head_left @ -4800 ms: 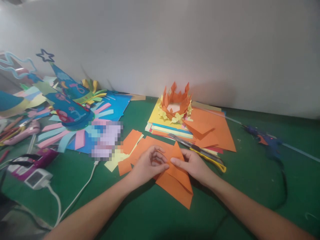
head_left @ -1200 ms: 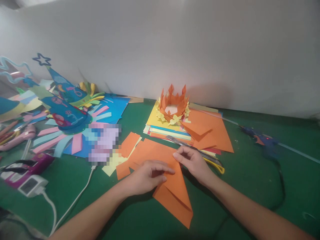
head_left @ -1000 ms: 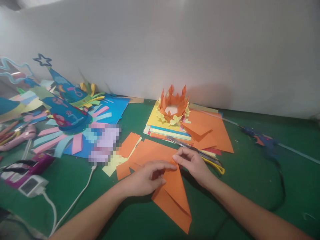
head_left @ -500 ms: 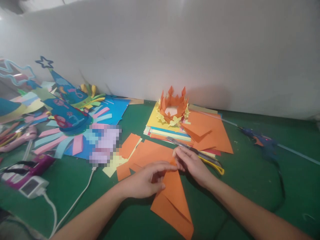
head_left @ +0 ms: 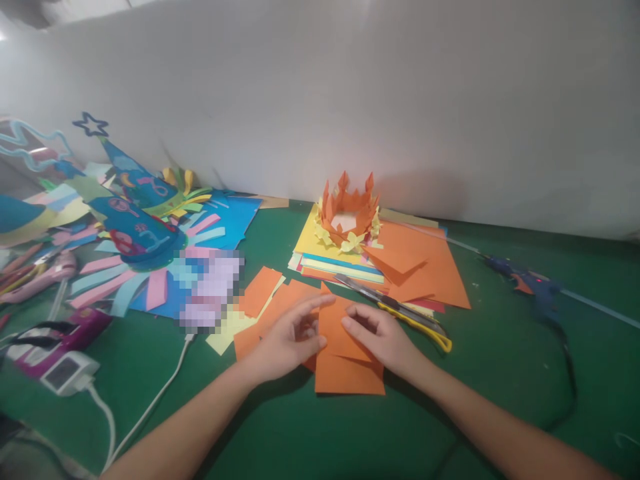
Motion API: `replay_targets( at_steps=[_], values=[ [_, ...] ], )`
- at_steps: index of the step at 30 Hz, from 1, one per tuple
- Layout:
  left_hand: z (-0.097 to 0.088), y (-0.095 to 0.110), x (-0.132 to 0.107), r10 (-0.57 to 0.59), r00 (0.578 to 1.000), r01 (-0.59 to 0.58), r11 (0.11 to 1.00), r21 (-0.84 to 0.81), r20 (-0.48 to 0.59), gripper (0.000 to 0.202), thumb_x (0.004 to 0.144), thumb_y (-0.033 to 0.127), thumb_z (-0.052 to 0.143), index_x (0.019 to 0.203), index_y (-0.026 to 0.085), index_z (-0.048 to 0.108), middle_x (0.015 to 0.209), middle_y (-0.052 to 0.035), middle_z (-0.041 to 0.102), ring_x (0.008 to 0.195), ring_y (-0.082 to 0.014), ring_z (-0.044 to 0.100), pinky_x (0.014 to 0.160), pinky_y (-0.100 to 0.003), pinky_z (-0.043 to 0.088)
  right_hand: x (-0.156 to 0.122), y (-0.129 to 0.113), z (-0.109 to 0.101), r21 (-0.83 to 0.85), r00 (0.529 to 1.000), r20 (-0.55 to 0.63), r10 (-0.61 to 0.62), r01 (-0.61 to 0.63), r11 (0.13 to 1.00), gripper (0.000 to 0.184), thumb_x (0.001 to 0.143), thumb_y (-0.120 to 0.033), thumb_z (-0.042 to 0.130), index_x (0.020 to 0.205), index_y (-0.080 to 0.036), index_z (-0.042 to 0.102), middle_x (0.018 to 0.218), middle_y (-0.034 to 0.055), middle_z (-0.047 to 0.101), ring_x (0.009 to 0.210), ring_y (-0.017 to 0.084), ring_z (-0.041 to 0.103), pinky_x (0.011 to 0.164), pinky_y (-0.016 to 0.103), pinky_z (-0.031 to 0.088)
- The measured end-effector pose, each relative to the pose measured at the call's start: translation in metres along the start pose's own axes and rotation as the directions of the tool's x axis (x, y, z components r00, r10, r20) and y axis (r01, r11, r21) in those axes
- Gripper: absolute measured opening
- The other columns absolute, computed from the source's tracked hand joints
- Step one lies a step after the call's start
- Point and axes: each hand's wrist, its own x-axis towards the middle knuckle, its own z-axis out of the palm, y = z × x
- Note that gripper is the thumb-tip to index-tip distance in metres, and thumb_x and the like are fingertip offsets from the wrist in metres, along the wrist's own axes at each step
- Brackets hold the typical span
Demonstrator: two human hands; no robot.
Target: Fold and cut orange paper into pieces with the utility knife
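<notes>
A folded orange paper [head_left: 345, 363] lies flat on the green table [head_left: 470, 373] in front of me. My left hand [head_left: 287, 337] rests on its left side, fingers stretched out over the paper. On its right side sits my right hand [head_left: 380, 337], fingers curled, fingertips pressing the fold. Loose orange scraps [head_left: 263, 287] lie under and behind the hands. A yellow-handled cutter [head_left: 405, 313] lies just behind my right hand.
An orange and yellow paper crown [head_left: 349, 213] stands on a stack of coloured sheets [head_left: 425, 263]. Blue paper cones [head_left: 135, 213] and strips fill the left. A blue glue gun [head_left: 525, 283] lies right, a purple device [head_left: 75, 323] and white cable left.
The orange paper has been turned and folded over, from a long point towards me into a squat rectangle. Both hands have shifted slightly onto it.
</notes>
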Motion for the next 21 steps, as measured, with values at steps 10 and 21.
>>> replay_targets(
  at_steps=[10,21],
  values=[
    [0.0031,0.0034,-0.0022,-0.059,0.990,0.068,0.995,-0.076,0.126,0.058,0.080,0.025,0.066,0.133,0.033,0.045,0.085,0.0004,0.040,0.068,-0.0092,0.035,0.061,-0.022,0.037,-0.0012,0.0013,-0.0011,0.043,0.999,0.036,0.040,-0.041,0.998,0.037,0.085,-0.048,0.048,0.063,-0.018,0.048,0.063,-0.0026,0.039,0.060,0.013,0.038,0.055,0.025,0.032],
    [0.0052,0.0004,-0.0017,0.029,0.998,-0.033,0.997,0.068,0.062,0.057,0.079,0.021,0.064,0.132,0.035,0.047,0.137,-0.0069,0.039,0.089,-0.0142,0.048,0.077,-0.029,0.045,-0.0002,-0.0010,-0.0026,0.033,0.999,0.017,0.047,-0.047,0.998,0.037,0.084,-0.047,0.049,0.061,-0.018,0.048,0.061,-0.0022,0.040,0.061,0.013,0.039,0.056,0.026,0.032]
  ],
)
